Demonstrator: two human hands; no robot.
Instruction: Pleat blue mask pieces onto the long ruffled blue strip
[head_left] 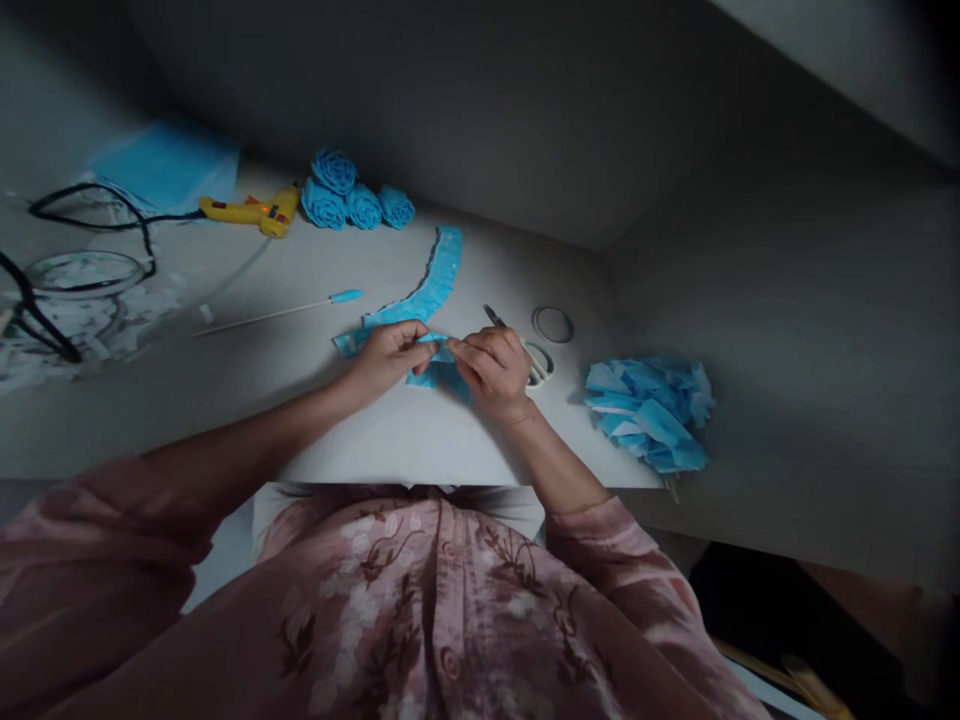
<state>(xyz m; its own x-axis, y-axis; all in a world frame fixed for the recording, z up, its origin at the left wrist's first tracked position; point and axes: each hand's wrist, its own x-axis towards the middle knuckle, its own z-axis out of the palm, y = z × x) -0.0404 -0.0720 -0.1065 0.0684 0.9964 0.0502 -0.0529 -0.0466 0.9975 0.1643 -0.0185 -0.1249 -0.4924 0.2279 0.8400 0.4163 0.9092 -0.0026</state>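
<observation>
Between both hands, at the middle of the table, is a small piece of blue crepe paper (434, 347). My left hand (391, 355) pinches one side of it, thumb against fingers. My right hand (495, 368) is closed on the other side, its fingertips close to the left ones. Just beyond the hands curves a ruffled blue paper strip (439, 270). More blue paper lies beneath the hands, partly hidden. Scissors (538, 365) with pale handles lie beside my right hand, partly covered by it. A thin stick with a blue tip (345, 296) rests to the left.
Several blue paper roses (364, 205) and a yellow glue gun (251, 212) with a black cord stand at the back. Blue sheets (169, 165) lie back left, white scraps (97, 310) at left. A tape ring (553, 324) and crumpled blue paper (651, 410) are at right.
</observation>
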